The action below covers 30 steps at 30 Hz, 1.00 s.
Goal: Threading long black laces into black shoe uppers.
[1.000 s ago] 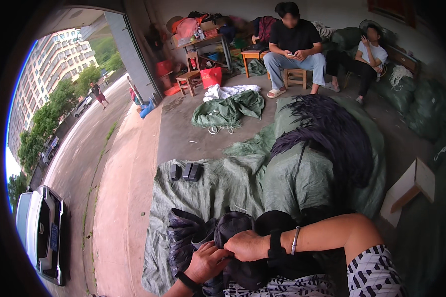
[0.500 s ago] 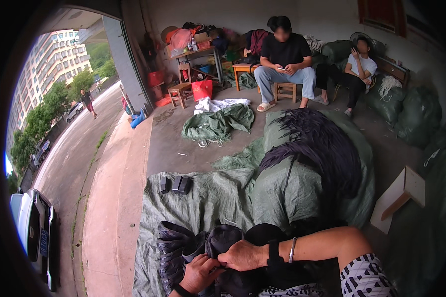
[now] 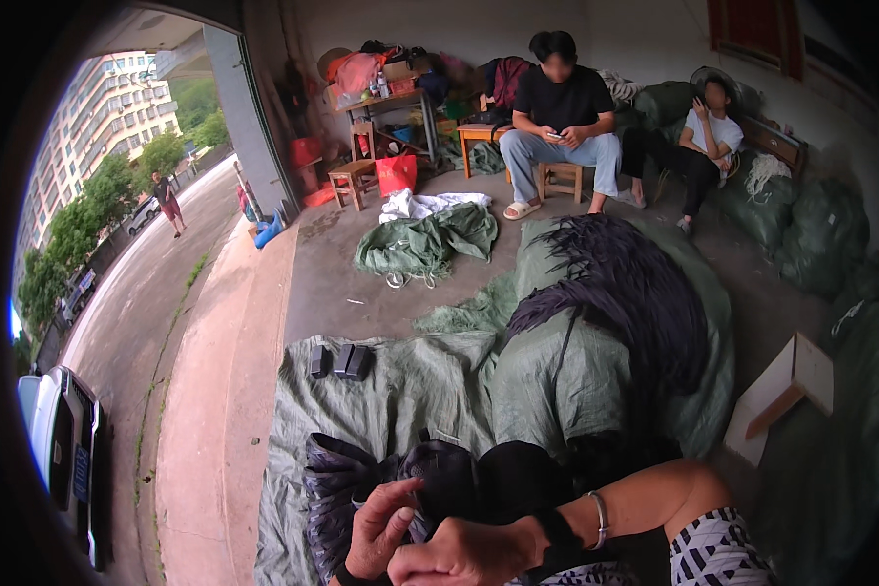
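Observation:
Low in the view, my left hand (image 3: 382, 532) is raised with its fingers apart and holds nothing that shows. Close against it, near its wrist, my right hand (image 3: 467, 553) is closed with the fingers curled under. Whatever it may grip is hidden. Behind my left hand lies a stack of dark purple-grey folded fabric pieces (image 3: 334, 485). A dark, rounded fabric piece (image 3: 441, 473) sits just beyond my hands. Beside it, to the right, is black cloth (image 3: 523, 477).
A green woven sheet (image 3: 400, 410) covers the floor, with small black blocks (image 3: 354, 362) on it. Dark strips (image 3: 645, 303) drape over a bulging green sack (image 3: 566, 376). An open cardboard box (image 3: 786, 391) stands right. Two people sit at the back; another stands outside.
My hands have come off the rounded dark fabric and moved down towards me. My left fingers have opened and lifted; my right hand has shifted to beside my left wrist.

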Each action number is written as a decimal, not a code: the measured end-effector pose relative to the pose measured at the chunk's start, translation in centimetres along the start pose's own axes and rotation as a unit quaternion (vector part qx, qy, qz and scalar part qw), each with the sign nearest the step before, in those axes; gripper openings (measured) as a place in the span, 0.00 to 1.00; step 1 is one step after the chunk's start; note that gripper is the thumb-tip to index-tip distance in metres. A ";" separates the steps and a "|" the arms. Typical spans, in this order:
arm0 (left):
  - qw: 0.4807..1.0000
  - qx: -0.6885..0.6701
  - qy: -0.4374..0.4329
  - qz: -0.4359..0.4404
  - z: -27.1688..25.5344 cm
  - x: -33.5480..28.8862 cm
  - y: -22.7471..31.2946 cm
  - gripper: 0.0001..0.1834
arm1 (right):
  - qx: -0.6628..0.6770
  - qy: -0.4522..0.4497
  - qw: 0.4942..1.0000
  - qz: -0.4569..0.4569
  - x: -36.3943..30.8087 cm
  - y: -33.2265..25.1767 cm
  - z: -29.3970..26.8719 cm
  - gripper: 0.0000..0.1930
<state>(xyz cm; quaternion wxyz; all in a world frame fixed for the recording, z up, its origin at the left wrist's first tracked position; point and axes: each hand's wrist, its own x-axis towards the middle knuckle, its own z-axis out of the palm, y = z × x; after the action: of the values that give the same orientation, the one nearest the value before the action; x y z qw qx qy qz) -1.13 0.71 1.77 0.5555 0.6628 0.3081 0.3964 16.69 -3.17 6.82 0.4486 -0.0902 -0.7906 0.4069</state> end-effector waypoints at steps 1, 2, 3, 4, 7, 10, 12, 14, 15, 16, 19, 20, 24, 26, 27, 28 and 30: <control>0.995 -0.061 -0.067 -0.046 0.6 0.0 1.6 0.22 | -0.028 -0.134 0.987 0.083 0.8 -0.2 -0.2 0.13; 0.979 -0.123 -0.133 -0.091 1.3 -0.1 3.2 0.26 | -0.056 -0.264 0.949 0.164 1.5 -0.3 -0.4 0.23; 0.970 -0.130 -0.183 -0.090 2.3 0.3 4.1 0.24 | -0.010 -0.143 0.986 0.083 1.6 0.3 0.4 0.13; 0.970 -0.130 -0.184 -0.090 2.4 0.2 4.1 0.24 | 0.034 -0.019 0.999 0.001 1.7 0.6 1.0 0.05; 0.979 -0.145 -0.084 -0.118 2.5 -0.3 3.5 0.20 | 0.117 -0.102 0.973 0.170 1.4 -0.3 -0.4 0.05; 0.976 -0.161 0.022 -0.144 2.7 -1.1 2.2 0.20 | 0.108 -0.016 0.986 0.123 1.0 0.3 -1.6 0.05; 0.968 -0.173 0.089 -0.161 2.6 -1.1 1.1 0.21 | 0.300 0.074 0.934 0.178 1.1 0.9 -2.0 0.07; 0.947 -0.226 0.168 -0.152 1.5 -1.4 -0.5 0.22 | 0.468 0.116 0.824 0.297 0.9 0.3 -3.8 0.07; 0.931 -0.270 0.206 -0.133 -0.3 -1.5 -1.7 0.24 | 0.510 0.141 0.796 0.293 -1.0 2.2 -5.3 0.06; 0.924 -0.283 0.235 -0.103 -2.2 -1.0 -2.0 0.22 | 0.551 0.168 0.764 0.290 -3.7 4.3 -7.1 0.05; 0.873 -0.297 0.383 -0.059 -13.3 -3.8 -5.2 0.17 | 0.283 0.461 0.746 0.387 -10.4 5.5 -16.7 0.05; 0.853 -0.263 0.447 -0.055 -17.8 -5.7 -5.5 0.16 | 0.238 0.516 0.749 0.342 -14.5 5.2 -21.6 0.12; 0.788 -0.262 0.541 -0.135 -28.5 -12.5 -8.3 0.21 | 0.225 0.707 0.614 0.267 -34.3 -1.2 -37.8 0.10; 0.766 -0.129 0.508 -0.371 -23.0 -12.0 -8.8 0.24 | 0.123 0.704 0.586 0.382 -34.4 -0.9 -36.0 0.13; 0.796 -0.055 0.394 -0.456 -19.4 -11.3 -7.4 0.24 | 0.102 0.677 0.596 0.419 -32.8 0.2 -33.5 0.05; 0.807 0.019 0.267 -0.527 -15.8 -10.0 -5.9 0.23 | 0.079 0.649 0.606 0.453 -30.5 1.2 -30.5 0.08; 0.869 0.140 0.213 -0.424 -10.0 -7.9 -4.7 0.20 | -0.011 0.575 0.649 0.499 -25.2 2.9 -24.2 0.16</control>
<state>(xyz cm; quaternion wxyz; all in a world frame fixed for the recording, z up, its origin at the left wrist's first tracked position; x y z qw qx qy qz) -13.58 -0.11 -3.64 0.4921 0.4386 0.7228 0.2072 49.65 -0.47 -4.91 0.5412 -0.6919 -0.2146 0.4270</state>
